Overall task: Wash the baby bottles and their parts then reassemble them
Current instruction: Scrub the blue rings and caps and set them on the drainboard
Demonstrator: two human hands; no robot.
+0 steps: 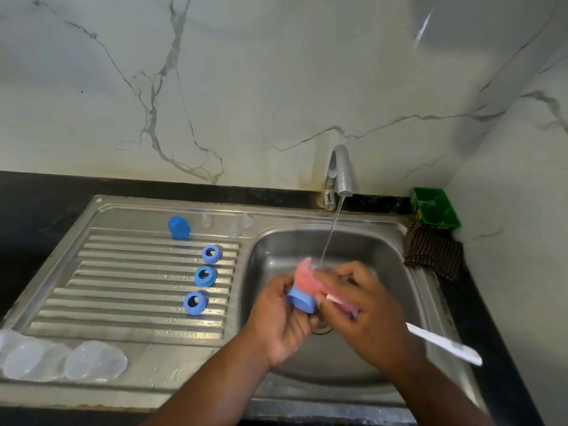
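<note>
Brush (442,342) handle lower-right, bristles upper-left

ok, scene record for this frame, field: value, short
left hand: holds blue cap over sink basin
right hand: holds brush with pink sponge head against the cap
tap: running
drainboard: three blue collar rings, one blue cap, three clear teats, clear bottles at front
sink's right: checked cloth, green tray

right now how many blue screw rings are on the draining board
3, in a line down the ribbed steel draining board: far blue plastic ring, middle ring, near ring. A further blue part in the left hand is partly hidden.
</note>
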